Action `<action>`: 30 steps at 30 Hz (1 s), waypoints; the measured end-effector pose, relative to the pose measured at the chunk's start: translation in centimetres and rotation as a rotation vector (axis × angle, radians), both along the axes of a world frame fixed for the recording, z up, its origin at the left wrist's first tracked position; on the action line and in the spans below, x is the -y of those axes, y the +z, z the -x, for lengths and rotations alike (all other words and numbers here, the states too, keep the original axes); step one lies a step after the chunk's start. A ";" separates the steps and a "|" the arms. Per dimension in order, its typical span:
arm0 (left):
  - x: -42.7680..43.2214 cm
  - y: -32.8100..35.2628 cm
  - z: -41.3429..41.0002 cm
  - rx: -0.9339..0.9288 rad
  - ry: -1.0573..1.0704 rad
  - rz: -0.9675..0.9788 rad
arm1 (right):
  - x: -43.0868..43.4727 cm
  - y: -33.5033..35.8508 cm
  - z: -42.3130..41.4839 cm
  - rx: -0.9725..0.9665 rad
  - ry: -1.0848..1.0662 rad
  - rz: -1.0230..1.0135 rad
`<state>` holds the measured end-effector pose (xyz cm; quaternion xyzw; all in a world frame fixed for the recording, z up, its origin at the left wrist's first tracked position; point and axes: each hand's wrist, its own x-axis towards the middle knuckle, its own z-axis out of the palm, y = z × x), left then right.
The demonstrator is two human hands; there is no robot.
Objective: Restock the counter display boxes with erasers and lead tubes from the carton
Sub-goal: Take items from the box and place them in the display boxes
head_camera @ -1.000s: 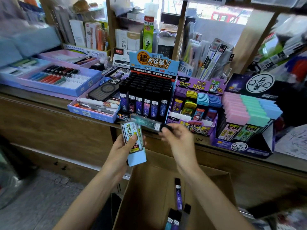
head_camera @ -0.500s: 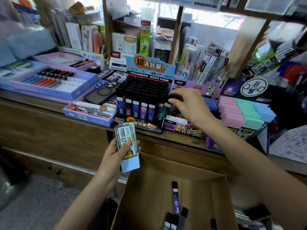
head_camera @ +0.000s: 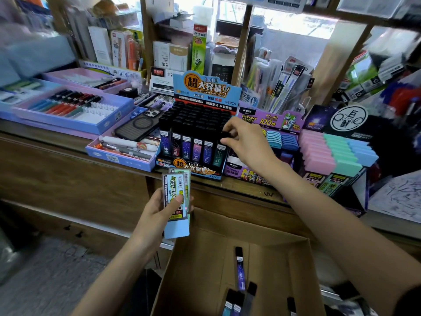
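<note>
Two hands: both gripping stock.
Right hand (head_camera: 248,144): pinching the black cap of a lead tube (head_camera: 220,156), at the front-right corner of the lead display box (head_camera: 196,167).
Left hand (head_camera: 157,213): gripping flat packs (head_camera: 176,201), below that box.
Carton (head_camera: 205,258): sitting open below the box, loose tubes (head_camera: 239,270) lying inside.

A wooden counter (head_camera: 68,179) stands on grey floor (head_camera: 45,281), daylight entering windows (head_camera: 296,28) behind wooden shelving (head_camera: 337,55).

Head-worn, forward-down, close over counter (head_camera: 68,174)
</note>
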<state>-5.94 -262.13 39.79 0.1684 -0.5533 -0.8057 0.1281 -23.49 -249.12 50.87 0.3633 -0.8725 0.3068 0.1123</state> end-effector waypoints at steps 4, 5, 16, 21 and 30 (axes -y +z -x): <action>-0.4 0.8 0.1 -0.017 -0.053 0.075 | -0.2 0.4 -0.2 0.001 0.019 -0.060; -0.4 1.0 0.1 -0.022 -0.066 0.099 | -0.4 0.7 -0.4 -0.052 0.014 -0.132; -1.6 2.7 0.9 0.048 -0.498 0.345 | -4.1 -4.4 -6.5 0.638 0.239 -0.013; -3.2 1.7 1.9 0.106 -0.289 0.431 | -6.5 -6.7 -7.3 0.780 0.096 0.389; -9.6 -2.8 2.2 0.015 -0.023 -0.246 | -7.8 -11.2 -10.5 1.019 -0.346 1.113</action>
